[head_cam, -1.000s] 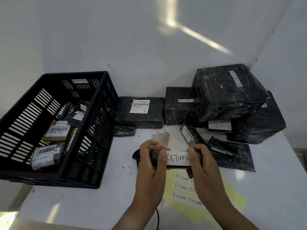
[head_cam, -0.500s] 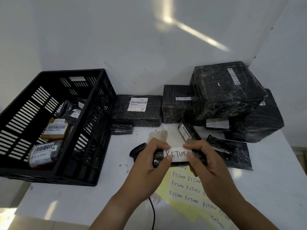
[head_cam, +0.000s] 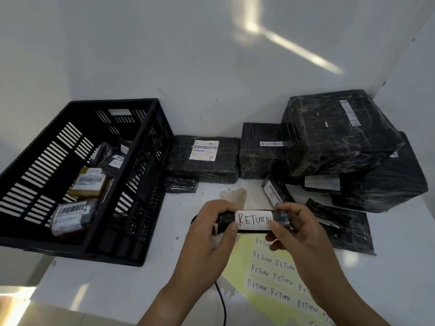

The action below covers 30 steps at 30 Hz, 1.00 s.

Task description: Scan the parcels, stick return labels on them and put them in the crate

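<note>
- The left hand point(head_cam: 209, 238) pinches the left end of a small black parcel point(head_cam: 226, 220), fingers curled over its top and thumb on its near face.
- The right hand point(head_cam: 299, 236) grips the parcel's right end, fingers curled behind it and thumb on the right edge of the label point(head_cam: 254, 220).
- The label is a white strip marked RETURN and lies along the parcel's near face.
- The parcel is held level above the table point(head_cam: 141, 283), near the middle and right of the crate point(head_cam: 113, 105).
- Under the hands lies a yellow sheet point(head_cam: 270, 274) with rows of RETURN stickers.
- A black cable point(head_cam: 222, 300) runs along the table below the left wrist.
- The crate stands at the left and holds a brown box point(head_cam: 88, 184), a wrapped pack point(head_cam: 73, 216) marked RETURN and dark packs point(head_cam: 113, 156) farther back.
- Along the far wall a flat package point(head_cam: 204, 158) with a white shipping slip lies just right of the crate, a small bundle point(head_cam: 181, 184) in front of it.
- At the far right black boxes point(head_cam: 336, 132) are stacked.
- A flat mailer point(head_cam: 346, 227) lies near them, right of the right hand.
- A brown stain point(head_cam: 235, 195) marks the table just beyond the parcel.
</note>
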Tool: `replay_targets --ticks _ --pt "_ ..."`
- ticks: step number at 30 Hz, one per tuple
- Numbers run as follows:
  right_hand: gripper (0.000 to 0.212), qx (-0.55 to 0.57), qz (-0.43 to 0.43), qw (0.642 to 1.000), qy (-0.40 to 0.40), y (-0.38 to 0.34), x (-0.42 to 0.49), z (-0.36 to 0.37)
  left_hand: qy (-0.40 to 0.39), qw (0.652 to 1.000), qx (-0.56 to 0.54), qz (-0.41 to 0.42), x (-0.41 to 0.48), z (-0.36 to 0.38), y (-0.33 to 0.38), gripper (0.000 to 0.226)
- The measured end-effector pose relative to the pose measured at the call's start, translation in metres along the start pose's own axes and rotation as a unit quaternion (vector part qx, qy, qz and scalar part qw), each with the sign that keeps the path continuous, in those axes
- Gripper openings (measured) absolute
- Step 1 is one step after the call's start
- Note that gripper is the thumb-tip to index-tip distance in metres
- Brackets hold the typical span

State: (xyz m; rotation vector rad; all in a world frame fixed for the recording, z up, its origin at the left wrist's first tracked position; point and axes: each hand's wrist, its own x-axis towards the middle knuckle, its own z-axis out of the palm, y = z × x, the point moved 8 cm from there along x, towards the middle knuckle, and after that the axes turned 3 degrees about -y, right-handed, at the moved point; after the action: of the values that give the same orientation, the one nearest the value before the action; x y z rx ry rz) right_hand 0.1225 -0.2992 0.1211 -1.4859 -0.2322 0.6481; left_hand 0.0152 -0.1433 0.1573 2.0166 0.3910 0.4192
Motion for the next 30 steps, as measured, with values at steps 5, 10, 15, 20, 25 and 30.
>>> replay_targets --ticks 5,10,15,20,25,30 --pt "0.020 0.086 0.079 0.993 0.027 0.017 0.014 0.035 0.034 0.997 0.063 0.019 0.005 -0.063 -0.018 0.031" --pt "0.023 0.081 0.106 0.991 -0.001 0.013 0.043 0.116 0.102 0.984 0.138 0.045 0.018 -0.179 -0.043 0.026" --pt "0.017 0.003 0.059 0.998 -0.024 -0.010 0.077 0.219 0.134 0.965 0.222 0.048 0.041 -0.318 -0.096 0.018" --pt "0.020 0.010 0.029 0.995 -0.096 -0.032 0.114 0.326 0.112 0.940 0.320 -0.023 0.077 -0.430 -0.185 0.028" --pt "0.027 -0.228 0.015 0.945 -0.233 -0.025 0.158 0.426 0.063 0.907 0.399 -0.121 0.107 -0.497 -0.268 0.057" --pt "0.021 -0.528 0.040 0.761 -0.374 0.029 0.190 0.489 0.009 0.902 0.417 -0.106 0.105 -0.500 -0.307 0.057"
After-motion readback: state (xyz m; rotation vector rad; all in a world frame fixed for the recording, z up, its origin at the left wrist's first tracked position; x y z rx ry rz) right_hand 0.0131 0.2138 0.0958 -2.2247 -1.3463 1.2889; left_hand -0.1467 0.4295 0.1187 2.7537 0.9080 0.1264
